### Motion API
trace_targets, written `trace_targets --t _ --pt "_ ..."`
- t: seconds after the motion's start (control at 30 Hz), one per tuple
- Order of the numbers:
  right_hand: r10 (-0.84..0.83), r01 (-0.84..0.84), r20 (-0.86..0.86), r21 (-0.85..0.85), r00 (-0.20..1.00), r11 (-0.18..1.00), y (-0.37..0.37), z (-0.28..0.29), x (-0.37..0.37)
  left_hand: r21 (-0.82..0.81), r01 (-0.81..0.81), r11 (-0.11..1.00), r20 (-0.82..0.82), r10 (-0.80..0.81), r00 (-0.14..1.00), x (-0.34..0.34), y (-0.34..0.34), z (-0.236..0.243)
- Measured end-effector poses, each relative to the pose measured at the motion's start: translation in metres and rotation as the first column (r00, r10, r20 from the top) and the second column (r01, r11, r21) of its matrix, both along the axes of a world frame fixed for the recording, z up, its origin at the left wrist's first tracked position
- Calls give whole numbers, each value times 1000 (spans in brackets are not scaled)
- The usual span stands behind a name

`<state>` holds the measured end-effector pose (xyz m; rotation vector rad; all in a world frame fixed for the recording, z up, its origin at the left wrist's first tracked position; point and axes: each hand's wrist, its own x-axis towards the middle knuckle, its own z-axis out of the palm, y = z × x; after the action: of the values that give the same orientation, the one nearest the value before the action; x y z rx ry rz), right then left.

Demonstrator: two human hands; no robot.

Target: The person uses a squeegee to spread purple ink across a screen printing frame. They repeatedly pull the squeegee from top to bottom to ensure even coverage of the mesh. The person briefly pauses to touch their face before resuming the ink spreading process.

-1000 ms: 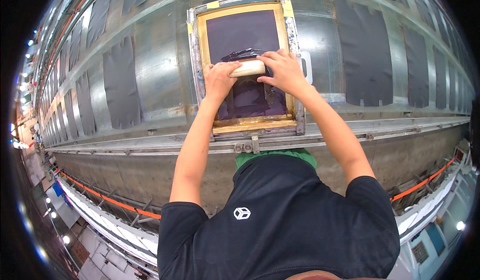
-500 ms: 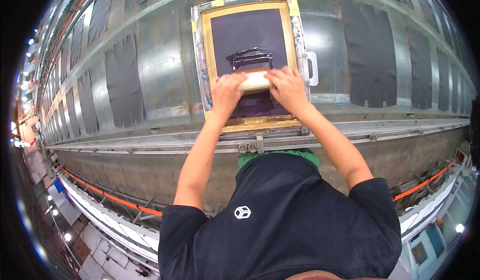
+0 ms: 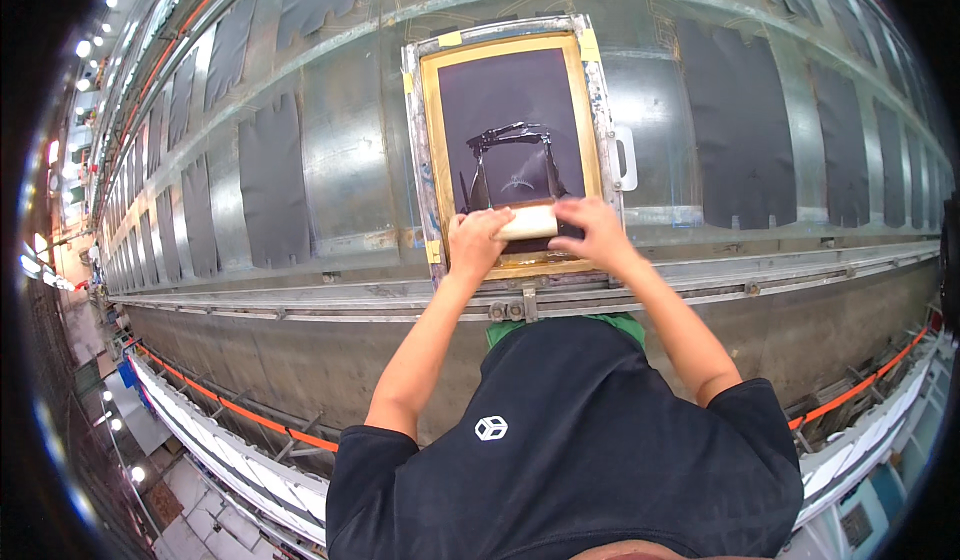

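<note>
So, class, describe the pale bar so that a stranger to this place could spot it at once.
Find the yellow-edged frame on the long, shiny table. Towards the end nearest the person, the pale bar lies crosswise between the left hand and the right hand. Its rounded, cream-coloured body sets it apart from the dark panel inside the frame.

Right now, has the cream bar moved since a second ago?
Yes, the cream bar has moved down the picture, toward the near end of the screen frame.

white cube emblem (image 3: 491,428), on black shirt (image 3: 600,445)
</note>
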<state>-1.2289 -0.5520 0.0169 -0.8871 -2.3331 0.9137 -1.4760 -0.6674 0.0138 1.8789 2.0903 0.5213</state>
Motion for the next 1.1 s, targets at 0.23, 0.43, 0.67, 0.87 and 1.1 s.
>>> trace_targets --t 0.23,0.43,0.67,0.87,1.1 --pt "-581 547 27 -378 813 747 126 -55 9 67 -69 995 -24 71 997 -44 83 12" --pt "-624 571 -80 -325 778 754 137 -57 -8 274 -61 960 109 32 994 -17 36 6" --pt "-626 605 -66 -196 777 772 112 26 -62 284 -177 942 146 140 979 -10 -62 28" --pt "-561 521 -186 -224 807 824 47 21 -212 312 -348 884 230 286 930 -129 -133 34" --pt "-557 495 -220 -280 801 823 -30 -16 -386 183 -628 756 451 503 737 -287 -208 38"
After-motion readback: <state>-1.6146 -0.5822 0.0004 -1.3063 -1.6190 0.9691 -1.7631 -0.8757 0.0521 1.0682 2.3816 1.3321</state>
